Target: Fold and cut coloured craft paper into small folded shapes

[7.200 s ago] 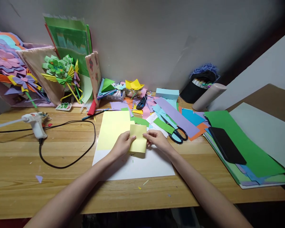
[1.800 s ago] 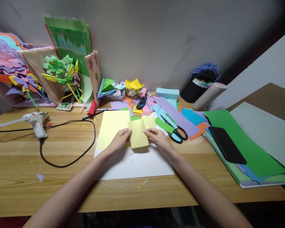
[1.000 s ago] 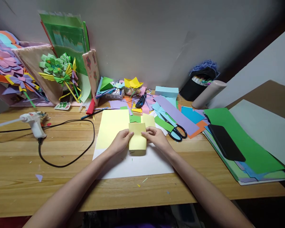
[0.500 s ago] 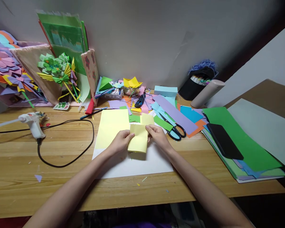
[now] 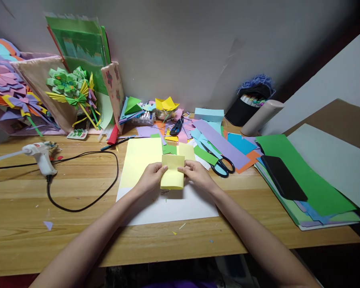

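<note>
The yellow paper (image 5: 172,176) is pinched at both side edges by the left hand (image 5: 150,179) and right hand (image 5: 197,176); light, floppy, easily creased, it is best gripped near the edges.

Yellow paper (image 5: 172,177) between both hands, above white sheet (image 5: 180,206)

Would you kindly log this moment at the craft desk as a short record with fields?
Left hand: left hand pinches the left edge of the small yellow paper
Right hand: right hand pinches its right edge
Paper state: folded, held just above the white sheet
Underlay: large yellow sheet lies partly over the white sheet
Right of hands: scissors on coloured scraps
Far right: black phone on green paper
Left: glue gun with cord on the wooden desk
</note>
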Motion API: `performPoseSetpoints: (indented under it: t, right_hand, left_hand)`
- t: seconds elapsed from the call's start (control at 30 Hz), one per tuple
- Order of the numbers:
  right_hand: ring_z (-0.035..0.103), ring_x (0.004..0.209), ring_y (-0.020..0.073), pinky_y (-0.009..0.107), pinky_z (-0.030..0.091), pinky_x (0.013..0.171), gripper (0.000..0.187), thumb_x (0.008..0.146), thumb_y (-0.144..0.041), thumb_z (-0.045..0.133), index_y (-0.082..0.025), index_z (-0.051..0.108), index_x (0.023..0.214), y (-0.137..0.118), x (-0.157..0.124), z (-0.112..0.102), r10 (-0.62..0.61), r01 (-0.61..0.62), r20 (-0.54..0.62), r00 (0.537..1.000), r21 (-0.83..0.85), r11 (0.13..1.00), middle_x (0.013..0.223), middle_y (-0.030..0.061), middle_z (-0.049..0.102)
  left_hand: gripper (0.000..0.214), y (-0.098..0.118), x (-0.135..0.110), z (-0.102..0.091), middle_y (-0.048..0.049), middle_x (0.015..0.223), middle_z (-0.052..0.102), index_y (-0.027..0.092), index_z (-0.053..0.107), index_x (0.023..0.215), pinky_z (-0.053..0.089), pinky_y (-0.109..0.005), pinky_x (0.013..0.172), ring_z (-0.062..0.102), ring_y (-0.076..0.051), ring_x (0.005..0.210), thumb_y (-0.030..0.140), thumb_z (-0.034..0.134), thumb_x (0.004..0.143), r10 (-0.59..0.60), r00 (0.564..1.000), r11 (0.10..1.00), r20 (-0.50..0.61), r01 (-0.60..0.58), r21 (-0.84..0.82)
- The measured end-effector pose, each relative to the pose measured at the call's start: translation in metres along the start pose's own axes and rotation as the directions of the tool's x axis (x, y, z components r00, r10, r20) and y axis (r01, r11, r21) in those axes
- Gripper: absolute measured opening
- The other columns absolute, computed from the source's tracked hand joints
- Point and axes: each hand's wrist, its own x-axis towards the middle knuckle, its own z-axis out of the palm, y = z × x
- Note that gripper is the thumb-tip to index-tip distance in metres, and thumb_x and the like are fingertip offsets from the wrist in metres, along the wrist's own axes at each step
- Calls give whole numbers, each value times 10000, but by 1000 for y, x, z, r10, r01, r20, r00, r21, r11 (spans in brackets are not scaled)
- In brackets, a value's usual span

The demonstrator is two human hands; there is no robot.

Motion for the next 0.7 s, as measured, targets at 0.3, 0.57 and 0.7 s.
performPoseSetpoints:
  t: [0.3, 0.57, 0.7]
  right_hand:
    - [511, 468, 99, 206, 385, 460, 289, 645, -411, 638, -153, 516, 691, -3, -2, 5, 73, -80, 77, 994, 86, 993, 525, -38, 543]
    - [540, 500, 108, 210, 406, 472, 299, 658, -421, 634, -140, 542, 704, -1, -2, 9, 109, -121, 114, 987, 103, 987, 570, -10, 579]
    - [542, 494, 106, 220, 424, 477, 325, 703, -453, 593, -130, 582, 729, 2, -2, 18, 84, -102, 134, 987, 133, 986, 612, 0, 601]
  left_hand:
    - [363, 0, -1, -2, -53, 698, 633, 107, 621, 774, 414, -251, 569, 555, -172, 659, 456, 532, 736, 5, 1000, 1000, -28, -5, -11]
    - [442, 10, -2, -3, -74, 699, 652, 68, 646, 785, 429, -247, 529, 573, -164, 603, 442, 703, 557, -59, 992, 991, -114, 45, -128]
    - [383, 7, -2, -3, -12, 542, 581, 91, 626, 656, 377, -209, 447, 525, -124, 504, 458, 683, 562, -17, 972, 999, -232, 7, -43]
